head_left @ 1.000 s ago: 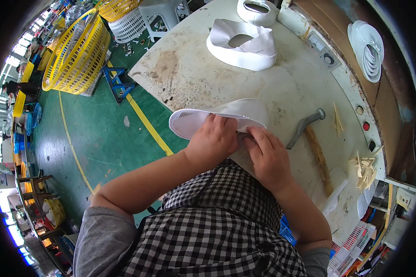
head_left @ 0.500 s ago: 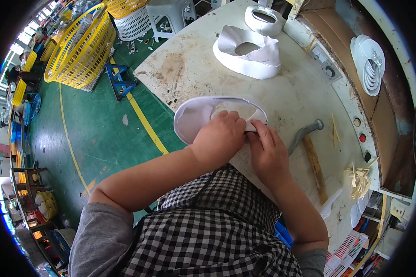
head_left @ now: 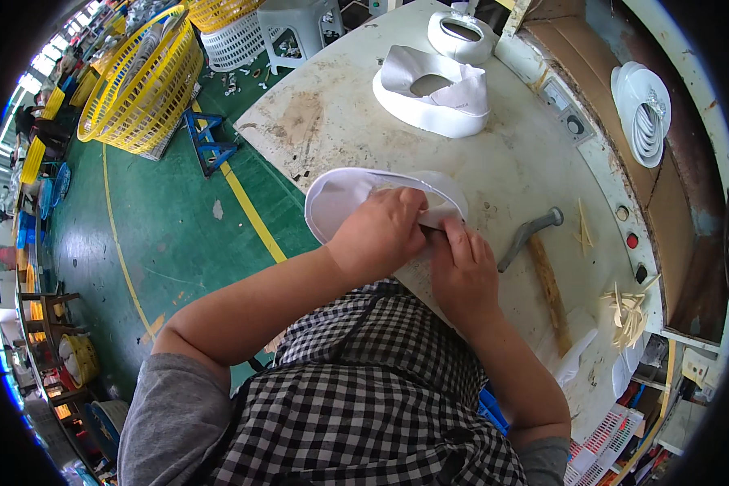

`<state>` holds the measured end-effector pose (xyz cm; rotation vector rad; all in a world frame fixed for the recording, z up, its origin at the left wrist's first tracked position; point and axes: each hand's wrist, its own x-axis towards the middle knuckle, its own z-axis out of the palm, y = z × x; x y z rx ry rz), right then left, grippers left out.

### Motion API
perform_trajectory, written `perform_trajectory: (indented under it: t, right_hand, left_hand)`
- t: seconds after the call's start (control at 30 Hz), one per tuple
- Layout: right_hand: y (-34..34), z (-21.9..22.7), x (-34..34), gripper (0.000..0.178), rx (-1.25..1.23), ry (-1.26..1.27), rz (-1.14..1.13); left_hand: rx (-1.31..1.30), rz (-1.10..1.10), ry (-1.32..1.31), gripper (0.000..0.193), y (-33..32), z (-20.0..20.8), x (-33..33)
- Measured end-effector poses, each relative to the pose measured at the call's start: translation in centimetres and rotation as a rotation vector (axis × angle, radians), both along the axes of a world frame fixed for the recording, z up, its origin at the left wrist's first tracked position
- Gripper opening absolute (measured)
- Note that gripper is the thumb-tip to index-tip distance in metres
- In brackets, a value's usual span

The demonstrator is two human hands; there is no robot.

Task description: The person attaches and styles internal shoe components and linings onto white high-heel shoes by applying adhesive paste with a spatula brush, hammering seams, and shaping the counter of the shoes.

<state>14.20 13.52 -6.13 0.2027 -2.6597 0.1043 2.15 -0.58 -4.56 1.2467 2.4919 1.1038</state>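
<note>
White and hollow, the shell-like piece (head_left: 328,206) is held left of the hammer (head_left: 549,289), left hand (head_left: 381,232) fingers curled over its near rim, right hand (head_left: 467,274) fingers pinching there, seemingly working the edge, which calls next for steady pressure.

A glossy green workshop floor (head_left: 178,235) is crossed by a broad yellow painted stripe (head_left: 251,212). Bright white windows (head_left: 31,83) run down the far left, glowing with daylight. A pale grey plastic stool (head_left: 287,18) stands beside a large off-white worktable (head_left: 344,134) (brown stains and dark specks mark its top).
</note>
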Motion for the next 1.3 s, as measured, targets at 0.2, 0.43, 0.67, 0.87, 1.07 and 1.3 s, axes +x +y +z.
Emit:
perform_trajectory:
  t: [0.2,0.43,0.67,0.87,1.07,1.3]
  right_hand:
    - [-0.3,-0.6,0.1,0.031,0.026,0.021,-0.058]
    - [-0.7,-0.4,-0.4,0.036,0.037,-0.009,-0.104]
    - [-1.3,-0.3,-0.9,0.031,-0.014,-0.074,-0.168]
    - [0.5,0.7,0.6,0.035,-0.253,-0.106,0.014]
    - [-1.3,3.4,-1.6,0.031,-0.587,0.033,0.235]
    - [-0.7,1.7,-0.9,0.035,-0.296,-0.174,-0.136]
  left_hand:
    - [-0.038,0.004,0.111,0.026,0.4,-0.2,0.7]
    - [0.064,0.068,0.03,0.021,0.7,-0.6,0.7]
    - [0.103,0.041,0.126,0.025,0.2,-1.6,1.7]
    - [0.06,-0.007,0.234,0.033,0.1,-2.1,1.1]
    - [-0.058,-0.218,0.342,0.029,0.3,-1.2,0.5]
    - [-0.022,-0.147,0.265,0.033,0.3,-1.0,0.8]
